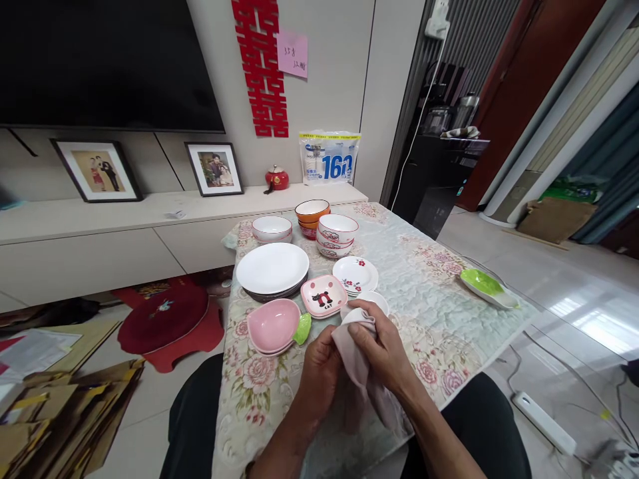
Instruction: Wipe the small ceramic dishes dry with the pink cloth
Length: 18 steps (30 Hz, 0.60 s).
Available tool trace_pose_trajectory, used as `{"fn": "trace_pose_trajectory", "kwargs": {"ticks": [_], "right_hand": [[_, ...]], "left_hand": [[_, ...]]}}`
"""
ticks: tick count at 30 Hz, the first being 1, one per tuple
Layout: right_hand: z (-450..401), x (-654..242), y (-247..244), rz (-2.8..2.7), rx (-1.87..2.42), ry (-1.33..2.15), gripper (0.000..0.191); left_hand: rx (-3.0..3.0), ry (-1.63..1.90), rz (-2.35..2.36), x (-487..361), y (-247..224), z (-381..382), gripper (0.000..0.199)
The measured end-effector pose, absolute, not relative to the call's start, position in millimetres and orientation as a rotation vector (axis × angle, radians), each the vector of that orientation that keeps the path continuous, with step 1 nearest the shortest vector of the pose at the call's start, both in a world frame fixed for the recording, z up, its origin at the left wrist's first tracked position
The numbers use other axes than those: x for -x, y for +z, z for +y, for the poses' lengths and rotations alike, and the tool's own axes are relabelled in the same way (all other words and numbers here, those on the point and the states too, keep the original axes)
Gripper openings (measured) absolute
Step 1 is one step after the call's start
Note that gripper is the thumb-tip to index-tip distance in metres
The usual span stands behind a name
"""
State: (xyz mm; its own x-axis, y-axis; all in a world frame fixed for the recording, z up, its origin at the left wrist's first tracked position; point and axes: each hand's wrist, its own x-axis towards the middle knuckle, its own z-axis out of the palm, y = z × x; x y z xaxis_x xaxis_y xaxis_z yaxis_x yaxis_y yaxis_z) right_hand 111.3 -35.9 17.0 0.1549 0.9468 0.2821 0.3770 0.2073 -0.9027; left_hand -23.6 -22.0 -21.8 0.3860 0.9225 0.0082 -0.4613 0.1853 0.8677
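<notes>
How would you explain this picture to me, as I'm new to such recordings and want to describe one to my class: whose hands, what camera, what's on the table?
There is no robot: these are a person's bare left hand and right hand. The single picture comes from a camera on that person's head, looking forward and down.

Both hands hold a greyish-pink cloth; whether it wraps something, I cannot tell.

The table wears a pale floral tablecloth. Near the hands are a pink leaf-tipped dish, a rounded-square cat-print dish and white plates with red flowers. Farther back are a large round white plate, an orange bowl and white red-rimmed bowls. A green-and-white dish lies apart, at the right.
</notes>
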Motion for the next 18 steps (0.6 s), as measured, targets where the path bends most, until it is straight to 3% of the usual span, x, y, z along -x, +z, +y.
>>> {"fn": "trace_pose_trajectory", "kwargs": {"ticks": [5, 13, 18], "right_hand": [[-40.8, -108.3, 19.0, -1.259, 1.301, 0.737, 0.026], [-38.1, -108.4, 16.3, -0.972, 1.112, 0.919, 0.035], [-39.1, -103.1, 11.9, -1.019, 1.200, 0.847, 0.025]], "left_hand": [[-1.031, 1.068, 0.636, 25.5, -16.3, -23.0, 0.012], [-0.657, 0.977, 0.412, 25.1, -16.6, -26.6, 0.020], [-0.525, 1.063, 0.366, 33.6, -3.2, -23.5, 0.040]]}}
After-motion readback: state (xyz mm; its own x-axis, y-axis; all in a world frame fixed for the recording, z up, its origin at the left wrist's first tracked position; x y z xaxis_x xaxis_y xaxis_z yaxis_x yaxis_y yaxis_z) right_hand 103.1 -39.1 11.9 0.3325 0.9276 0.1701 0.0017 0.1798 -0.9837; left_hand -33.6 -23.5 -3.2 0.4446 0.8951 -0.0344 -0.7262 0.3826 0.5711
